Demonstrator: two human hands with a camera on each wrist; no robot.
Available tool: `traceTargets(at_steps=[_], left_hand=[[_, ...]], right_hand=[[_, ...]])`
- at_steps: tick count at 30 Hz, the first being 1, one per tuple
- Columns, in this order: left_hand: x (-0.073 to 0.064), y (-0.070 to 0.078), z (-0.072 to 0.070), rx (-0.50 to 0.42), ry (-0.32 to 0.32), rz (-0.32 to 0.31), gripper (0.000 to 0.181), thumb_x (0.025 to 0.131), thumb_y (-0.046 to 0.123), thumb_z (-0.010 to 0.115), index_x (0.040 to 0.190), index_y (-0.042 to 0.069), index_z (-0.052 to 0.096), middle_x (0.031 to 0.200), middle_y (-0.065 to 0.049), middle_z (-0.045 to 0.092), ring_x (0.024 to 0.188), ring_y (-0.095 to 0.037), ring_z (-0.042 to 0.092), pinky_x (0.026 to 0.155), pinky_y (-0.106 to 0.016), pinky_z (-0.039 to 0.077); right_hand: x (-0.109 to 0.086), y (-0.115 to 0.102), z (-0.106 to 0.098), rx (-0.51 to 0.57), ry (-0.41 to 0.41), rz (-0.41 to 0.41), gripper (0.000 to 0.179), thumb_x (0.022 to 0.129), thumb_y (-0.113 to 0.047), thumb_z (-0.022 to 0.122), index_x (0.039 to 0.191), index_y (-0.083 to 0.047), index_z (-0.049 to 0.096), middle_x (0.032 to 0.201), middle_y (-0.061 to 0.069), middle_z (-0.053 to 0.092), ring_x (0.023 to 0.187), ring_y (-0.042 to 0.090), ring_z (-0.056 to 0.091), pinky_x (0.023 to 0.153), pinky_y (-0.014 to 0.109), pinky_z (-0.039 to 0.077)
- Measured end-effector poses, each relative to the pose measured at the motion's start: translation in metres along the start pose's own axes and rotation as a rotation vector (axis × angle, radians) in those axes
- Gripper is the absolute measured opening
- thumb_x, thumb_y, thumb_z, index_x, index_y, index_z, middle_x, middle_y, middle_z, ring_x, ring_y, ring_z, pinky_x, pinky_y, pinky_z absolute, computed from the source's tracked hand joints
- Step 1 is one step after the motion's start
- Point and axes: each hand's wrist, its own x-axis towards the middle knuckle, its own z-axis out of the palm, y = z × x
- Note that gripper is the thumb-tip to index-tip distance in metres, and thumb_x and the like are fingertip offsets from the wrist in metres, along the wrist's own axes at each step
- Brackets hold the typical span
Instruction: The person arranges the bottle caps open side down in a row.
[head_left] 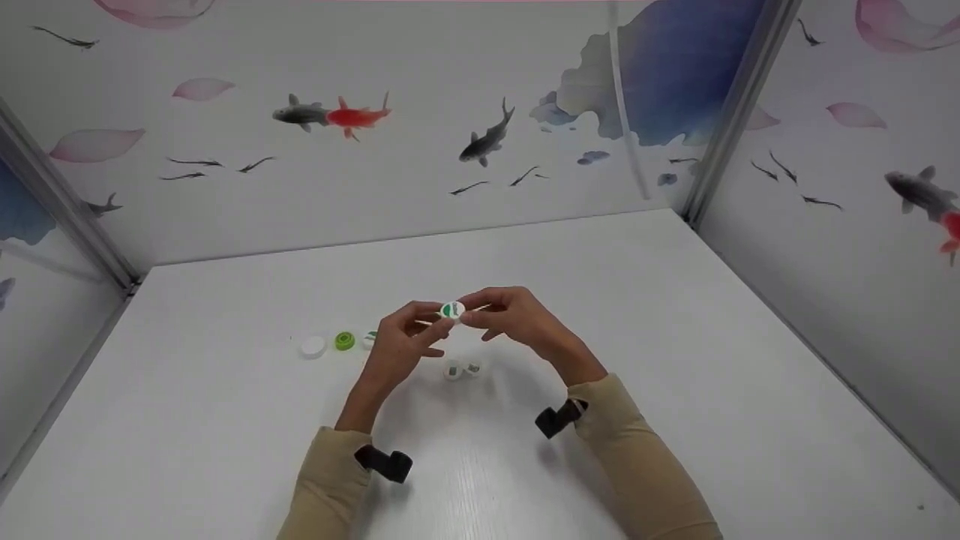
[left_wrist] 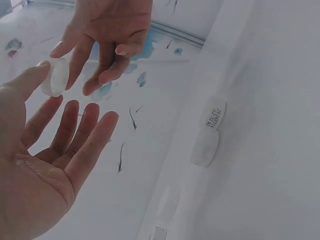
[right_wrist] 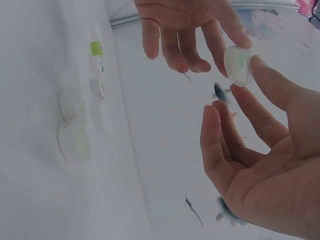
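Between my two hands, raised above the table, is a white bottle cap (head_left: 452, 309) with green print on its top. My left hand (head_left: 397, 343) pinches its left side between thumb and index finger. On the opposite side my right hand (head_left: 519, 319) pinches it the same way. In the left wrist view the cap (left_wrist: 59, 77) is edge-on; the right wrist view shows the cap (right_wrist: 237, 66) from its hollow-looking side. The other fingers of both hands are spread and bent away from it. Two white caps (head_left: 452, 370) lie side by side on the table below the hands.
Left of my left hand, a white cap (head_left: 313, 346), a bright green cap (head_left: 344, 341) and a white cap with green print (head_left: 370, 340), partly hidden by that hand, lie in a row on the white table (head_left: 600, 270). Printed panels (head_left: 420, 202) enclose the table.
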Motion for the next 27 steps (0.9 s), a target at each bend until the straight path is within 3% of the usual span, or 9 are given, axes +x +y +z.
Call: traceTargets(at_steps=[5,8,14,20,27], left_hand=[[0.004,0.001,-0.001,0.032,0.001,0.022,0.033,0.094,0.027,0.072,0.122,0.011,0.068,0.116,-0.011,0.067,0.106,-0.027,0.067,0.081,-0.034,0.063],[0.007,0.001,-0.003,0.090,0.014,0.033,0.032,0.093,0.029,0.073,0.120,0.013,0.069,0.119,-0.007,0.068,0.113,-0.025,0.065,0.091,-0.037,0.060],[0.020,-0.001,-0.010,0.232,0.010,0.052,0.036,0.092,0.032,0.073,0.122,0.012,0.069,0.125,-0.009,0.065,0.124,-0.028,0.059,0.111,-0.051,0.046],[0.037,-0.011,-0.016,0.359,-0.012,0.016,0.040,0.093,0.035,0.071,0.125,0.012,0.067,0.132,-0.010,0.063,0.130,-0.030,0.055,0.114,-0.054,0.041],[0.050,-0.024,-0.017,0.414,-0.025,-0.068,0.043,0.094,0.036,0.070,0.129,0.011,0.064,0.139,-0.012,0.059,0.134,-0.031,0.052,0.114,-0.050,0.043]], right_hand=[[0.002,0.001,-0.001,-0.012,0.009,-0.031,0.033,0.094,-0.027,0.071,0.124,-0.015,0.070,0.123,0.007,0.069,0.113,0.031,0.065,0.085,0.032,0.059],[0.004,0.003,-0.001,-0.043,0.019,-0.031,0.032,0.095,-0.028,0.070,0.125,-0.017,0.070,0.124,0.005,0.068,0.110,0.025,0.065,0.088,0.033,0.058],[0.015,0.008,-0.003,-0.103,0.005,-0.097,0.032,0.098,-0.026,0.066,0.128,-0.015,0.068,0.128,0.006,0.066,0.120,0.023,0.061,0.103,0.040,0.053],[0.034,0.015,-0.003,-0.184,-0.004,-0.137,0.032,0.100,-0.023,0.062,0.130,-0.011,0.065,0.131,0.009,0.064,0.127,0.027,0.058,0.107,0.045,0.051],[0.050,0.024,0.004,-0.279,0.021,-0.109,0.031,0.102,-0.018,0.060,0.131,-0.010,0.064,0.134,0.010,0.063,0.129,0.028,0.056,0.111,0.048,0.047]])
